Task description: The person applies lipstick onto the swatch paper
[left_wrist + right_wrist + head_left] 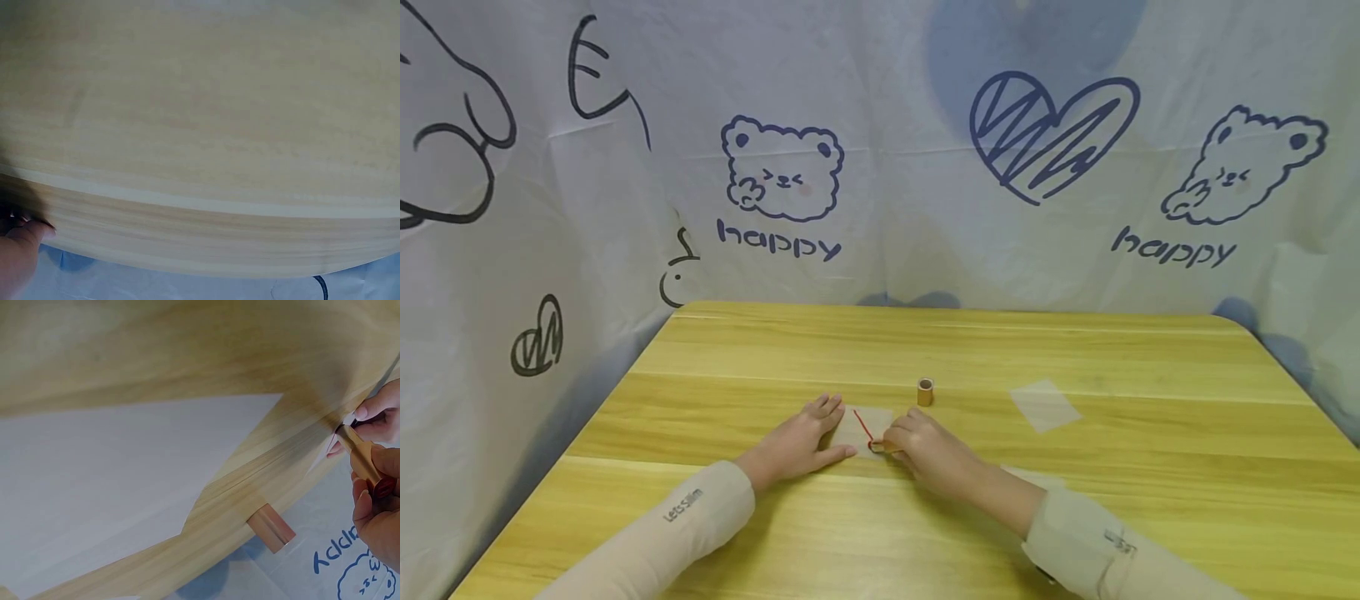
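My right hand (928,450) pinches a gold lipstick (362,455), its tip down at a small white sheet of paper (853,432). A red line (862,423) slants across that sheet and meets the lipstick's tip. On the sheet's left side rests my left hand (801,437), fingers and thumb stretched out along its edge. Just beyond the right hand stands the copper-coloured lipstick cap (925,392), upright with its hollow end up. In the left wrist view only part of the left hand (22,250) shows, at the lower left corner.
A second white sheet (1045,406) lies to the right on the wooden table (760,350). Another pale sheet (1036,477) is partly hidden by the right forearm. Behind the table hangs a white cloth (895,192) printed with hearts and bears.
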### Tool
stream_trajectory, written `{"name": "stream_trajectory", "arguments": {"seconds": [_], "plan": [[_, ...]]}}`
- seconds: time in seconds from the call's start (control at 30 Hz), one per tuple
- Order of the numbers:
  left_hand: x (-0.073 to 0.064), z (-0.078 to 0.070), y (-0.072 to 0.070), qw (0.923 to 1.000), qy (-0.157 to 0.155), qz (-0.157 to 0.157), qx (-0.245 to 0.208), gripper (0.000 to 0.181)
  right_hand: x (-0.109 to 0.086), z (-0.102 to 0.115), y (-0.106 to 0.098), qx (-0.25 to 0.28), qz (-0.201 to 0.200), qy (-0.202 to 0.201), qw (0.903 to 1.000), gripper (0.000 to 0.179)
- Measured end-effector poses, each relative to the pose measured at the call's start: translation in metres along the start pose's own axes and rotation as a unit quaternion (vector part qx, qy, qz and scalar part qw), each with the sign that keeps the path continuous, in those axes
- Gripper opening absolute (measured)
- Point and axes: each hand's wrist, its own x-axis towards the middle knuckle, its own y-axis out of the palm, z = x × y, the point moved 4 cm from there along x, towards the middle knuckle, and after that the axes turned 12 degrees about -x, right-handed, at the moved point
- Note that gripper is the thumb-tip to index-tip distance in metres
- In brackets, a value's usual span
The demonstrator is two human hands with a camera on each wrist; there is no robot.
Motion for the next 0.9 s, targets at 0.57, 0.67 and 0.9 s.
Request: {"name": "stream_trajectory", "arguments": {"seconds": [0.57, 0.67, 0.9], "plan": [[0.0001, 0.0014, -0.0001, 1.0, 0.0, -0.001, 0.007, 0.071, -0.0028, 0.0016, -0.0031, 0.005, 0.001, -0.001, 1.0, 0.012], [0.0002, 0.0013, 0.0001, 1.0, 0.0, 0.0, 0.009, 0.071, -0.004, 0.0015, -0.0029, 0.004, 0.01, 0.005, 0.9999, 0.014], [0.0001, 0.0, -0.0004, 1.0, 0.005, -0.002, 0.002, 0.071, -0.0052, 0.0008, -0.0043, 0.023, 0.01, 0.014, 0.9996, 0.011]]}}
